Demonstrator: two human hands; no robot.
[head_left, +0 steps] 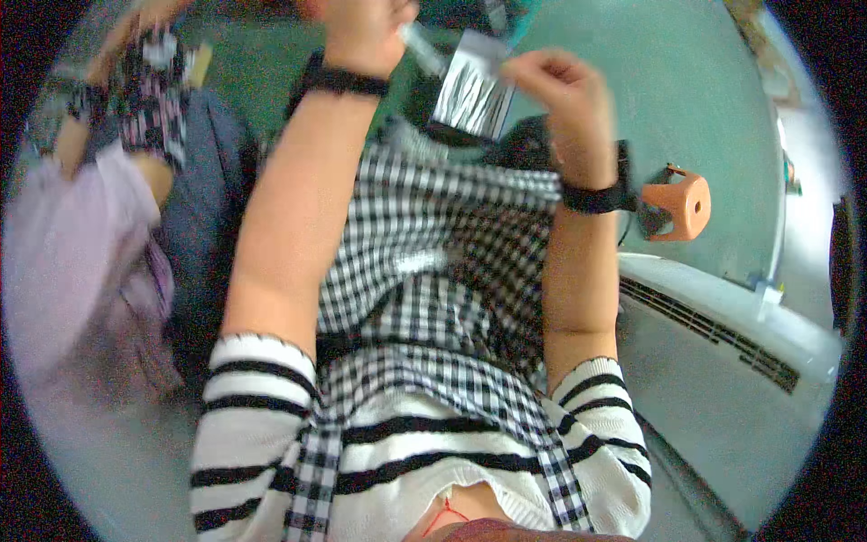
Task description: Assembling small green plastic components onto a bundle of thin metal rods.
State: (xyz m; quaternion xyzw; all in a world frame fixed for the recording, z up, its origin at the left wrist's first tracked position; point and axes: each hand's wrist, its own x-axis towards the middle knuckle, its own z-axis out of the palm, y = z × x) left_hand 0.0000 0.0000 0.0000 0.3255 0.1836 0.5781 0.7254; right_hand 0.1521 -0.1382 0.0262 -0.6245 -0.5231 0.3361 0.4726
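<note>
My right hand (pixel 569 95) is closed, its thumb and fingers pinching the upper right edge of a small flat packet (pixel 474 90). The packet has a dark border and white, wavy streaks on its face; it hangs tilted above my lap. At the top of the view my left hand (pixel 366 41) is closed on a thin whitish strip (pixel 421 49) that points toward the packet. Blur hides whether the strip touches it. Below both hands spreads my black-and-white checked apron (pixel 433 208).
At my left sits another person in a lilac garment (pixel 81 244), one arm reaching forward. An orange stool (pixel 691 206) stands on the green floor (pixel 686 99) to the right. Nearer on that side is a long white vented unit (pixel 722 330). Dark items at the top edge are blurred.
</note>
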